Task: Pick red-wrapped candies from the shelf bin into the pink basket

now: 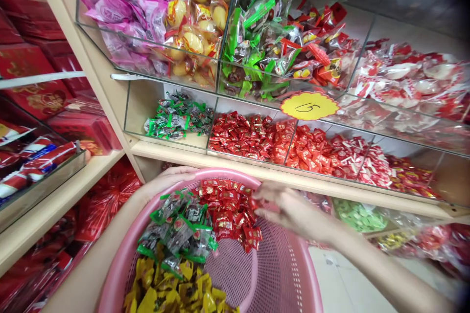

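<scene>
A round pink plastic basket point(312, 281) with perforated walls sits below the shelf edge, tilted toward me. My left hand point(171, 177) grips its far rim at the upper left, fingers partly hidden. My right hand point(281, 205), a little blurred, is over the basket's right side with fingers apart and loosely curved beside the red-wrapped candies point(225, 208); whether one touches its fingertips is unclear. Green-and-clear wrapped candies point(179, 230) are heaped at the basket's left. Yellow-wrapped candies point(176, 288) lie nearest me. Part of the perforated basket floor shows between the heaps.
Ahead, a wooden shelf point(176, 154) carries clear bins of green-wrapped sweets point(179, 116) and red-wrapped sweets point(240, 137). Larger bins above overhang them, with a yellow price tag point(310, 106). Red packages point(33, 93) fill shelves at left; bagged sweets point(358, 215) lie below right.
</scene>
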Demonstrator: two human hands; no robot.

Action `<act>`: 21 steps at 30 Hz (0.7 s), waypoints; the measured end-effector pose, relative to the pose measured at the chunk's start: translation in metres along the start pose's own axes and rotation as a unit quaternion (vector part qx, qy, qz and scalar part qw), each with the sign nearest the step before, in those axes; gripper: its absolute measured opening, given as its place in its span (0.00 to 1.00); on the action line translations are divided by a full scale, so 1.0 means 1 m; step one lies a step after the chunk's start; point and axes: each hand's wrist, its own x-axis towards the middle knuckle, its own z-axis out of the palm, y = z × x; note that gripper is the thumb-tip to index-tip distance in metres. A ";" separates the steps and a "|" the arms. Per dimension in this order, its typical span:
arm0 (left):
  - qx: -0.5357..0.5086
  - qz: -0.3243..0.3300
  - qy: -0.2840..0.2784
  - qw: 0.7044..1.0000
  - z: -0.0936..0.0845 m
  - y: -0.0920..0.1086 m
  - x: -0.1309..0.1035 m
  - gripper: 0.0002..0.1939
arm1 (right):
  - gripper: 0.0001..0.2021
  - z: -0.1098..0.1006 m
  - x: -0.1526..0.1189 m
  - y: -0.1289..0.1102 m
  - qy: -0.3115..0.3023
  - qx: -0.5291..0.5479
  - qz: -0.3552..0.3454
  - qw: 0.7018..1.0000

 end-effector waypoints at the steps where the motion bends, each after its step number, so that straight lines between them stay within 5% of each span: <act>1: -0.003 0.004 0.013 1.000 0.002 0.000 -0.001 0.22 | 0.10 0.012 -0.008 0.002 -0.007 -0.037 0.009 0.999; 4: -0.013 0.019 0.056 0.998 0.008 0.001 -0.006 0.19 | 0.08 0.041 -0.022 0.004 -0.010 -0.148 0.036 0.988; 7: -0.015 0.011 0.036 0.999 0.010 0.002 -0.007 0.18 | 0.06 0.056 -0.025 0.001 0.003 -0.220 0.051 0.974; 21: 0.038 0.023 0.034 0.998 0.003 0.004 -0.005 0.19 | 0.02 0.068 -0.018 -0.002 -0.050 -0.213 0.053 0.974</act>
